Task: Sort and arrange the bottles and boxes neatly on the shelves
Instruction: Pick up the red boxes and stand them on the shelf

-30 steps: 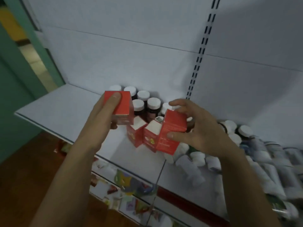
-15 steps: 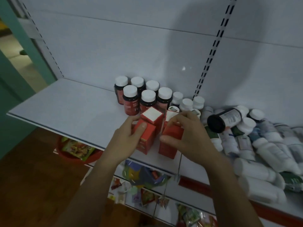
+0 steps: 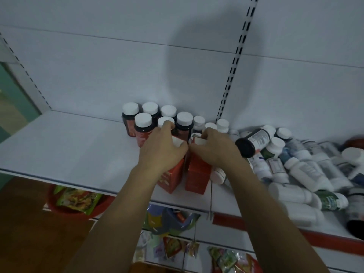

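Red boxes with white tops stand in a tight group near the front of the white shelf [image 3: 65, 154]. My left hand [image 3: 161, 150] grips the top of the left red box [image 3: 171, 178]. My right hand [image 3: 212, 148] grips the top of the right red box [image 3: 197, 178]. Both boxes rest upright on the shelf, side by side with a narrow gap. Behind them stand several dark bottles with white caps [image 3: 143, 127] in rows against the back wall. My hands hide the boxes further back.
A jumbled heap of white bottles [image 3: 307, 170] lies on the shelf's right half, with one dark bottle [image 3: 254, 140] tipped on top. The shelf's left half is bare. Snack packets [image 3: 78, 200] in a red tub sit on lower shelves.
Both hands brought the red boxes down from mid-air onto the shelf and now push them together in front of the dark bottles. The camera has moved closer.
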`<state>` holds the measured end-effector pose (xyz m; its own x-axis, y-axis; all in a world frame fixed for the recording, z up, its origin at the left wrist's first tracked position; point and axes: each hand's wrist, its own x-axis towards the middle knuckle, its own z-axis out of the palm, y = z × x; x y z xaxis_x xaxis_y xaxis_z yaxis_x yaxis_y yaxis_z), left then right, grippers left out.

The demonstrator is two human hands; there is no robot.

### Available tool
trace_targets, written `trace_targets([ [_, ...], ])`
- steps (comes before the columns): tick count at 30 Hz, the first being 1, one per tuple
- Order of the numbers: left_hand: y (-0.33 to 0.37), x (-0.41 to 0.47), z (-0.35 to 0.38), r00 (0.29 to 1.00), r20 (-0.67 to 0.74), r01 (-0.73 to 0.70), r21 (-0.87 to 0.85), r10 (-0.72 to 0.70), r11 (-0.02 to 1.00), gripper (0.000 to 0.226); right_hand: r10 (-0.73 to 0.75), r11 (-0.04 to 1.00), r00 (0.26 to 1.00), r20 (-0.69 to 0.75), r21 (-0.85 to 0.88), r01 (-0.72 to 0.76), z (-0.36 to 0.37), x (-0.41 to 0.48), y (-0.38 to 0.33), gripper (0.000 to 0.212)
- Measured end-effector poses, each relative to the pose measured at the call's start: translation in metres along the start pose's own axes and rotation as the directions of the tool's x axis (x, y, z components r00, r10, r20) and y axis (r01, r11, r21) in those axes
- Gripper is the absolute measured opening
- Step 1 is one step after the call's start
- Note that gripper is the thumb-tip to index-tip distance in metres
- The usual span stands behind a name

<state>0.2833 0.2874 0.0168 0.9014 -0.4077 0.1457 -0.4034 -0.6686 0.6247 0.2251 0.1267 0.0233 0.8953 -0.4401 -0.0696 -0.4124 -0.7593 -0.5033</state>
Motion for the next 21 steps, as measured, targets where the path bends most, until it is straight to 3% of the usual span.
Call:
trace_targets([
  [3,-0.002,0.007,0.006,0.996,0.076,0.028,0.118,-0.038,0.993,0.059,0.040,0.993,0.996,-0.078,0.114,-0.031,-0.017,-0.003,0.010,0.052],
  [7,-0.002,0.011,0.003,0.997,0.069,0.027,0.141,-0.037,0.990,0.056,0.167,0.863,0.982,-0.086,0.495,-0.103,-0.045,-0.009,0.030,0.045],
  [9,0.001,0.012,-0.007,1.000,0.026,0.004,0.055,-0.005,0.998,0.053,0.200,0.660,0.980,-0.005,0.740,-0.131,-0.048,-0.010,0.042,0.041],
  [12,0.007,0.010,-0.035,0.996,-0.085,-0.003,-0.333,-0.027,0.943,0.045,0.080,0.137,0.994,0.075,0.987,-0.086,-0.043,-0.011,0.053,0.020],
  [14,0.009,0.010,-0.055,0.970,-0.209,-0.019,-0.581,-0.127,0.814,0.038,-0.052,-0.189,0.993,0.107,0.975,-0.115,-0.041,-0.015,0.054,0.029],
  [15,0.007,0.010,-0.063,0.948,-0.242,-0.016,-0.684,-0.207,0.729,0.034,-0.113,-0.259,0.987,0.112,0.956,-0.139,-0.040,-0.015,0.053,0.042],
  [16,0.004,0.010,-0.069,0.935,-0.213,0.004,-0.793,-0.284,0.610,0.030,-0.161,-0.268,0.980,0.118,0.950,-0.158,-0.040,-0.016,0.049,0.052],
  [18,-0.005,0.008,-0.075,0.951,0.007,0.090,-0.962,-0.310,0.256,0.017,-0.198,-0.201,0.973,0.122,0.966,-0.162,-0.040,-0.014,0.042,0.058],
  [21,-0.018,0.004,-0.071,0.942,0.249,0.222,-0.965,-0.225,-0.140,0.026,-0.124,-0.043,0.990,0.072,0.996,-0.078,-0.037,-0.008,0.031,0.070],
])
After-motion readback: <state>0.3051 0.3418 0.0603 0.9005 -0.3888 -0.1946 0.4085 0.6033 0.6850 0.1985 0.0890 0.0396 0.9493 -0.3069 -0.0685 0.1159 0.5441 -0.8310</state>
